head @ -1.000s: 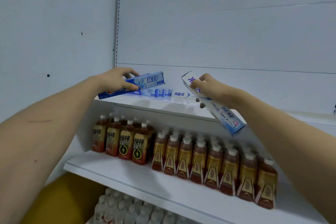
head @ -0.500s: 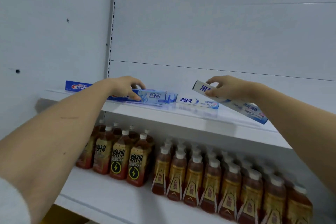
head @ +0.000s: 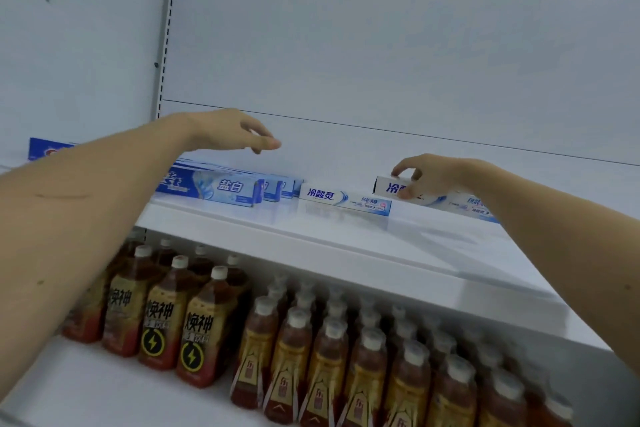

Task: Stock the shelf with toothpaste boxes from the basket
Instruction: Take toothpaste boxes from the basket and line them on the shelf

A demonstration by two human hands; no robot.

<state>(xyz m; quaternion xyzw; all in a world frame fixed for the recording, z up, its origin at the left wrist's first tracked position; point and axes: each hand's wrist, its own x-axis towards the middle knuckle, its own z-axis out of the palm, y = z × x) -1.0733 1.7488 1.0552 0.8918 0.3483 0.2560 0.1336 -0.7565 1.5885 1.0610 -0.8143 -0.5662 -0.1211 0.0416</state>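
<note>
On the white upper shelf (head: 311, 236) lies a row of blue toothpaste boxes (head: 225, 189), the front one facing me. To their right lies a white toothpaste box (head: 343, 201). My left hand (head: 235, 132) hovers above the blue boxes with relaxed fingers and holds nothing. My right hand (head: 426, 177) pinches the left end of another white toothpaste box (head: 464, 203), which rests on the shelf to the right of the first white one. The basket is out of view.
Another blue box (head: 45, 149) shows at the far left behind my left forearm. The lower shelf holds dark drink bottles with yellow labels (head: 194, 322) and several rows of tea bottles (head: 363, 357). A white back panel (head: 381, 62) rises behind the upper shelf.
My left hand has let go of the blue box, now lying on the shelf, and lifted above it. My right hand has lowered the white box onto the shelf, still gripping it.
</note>
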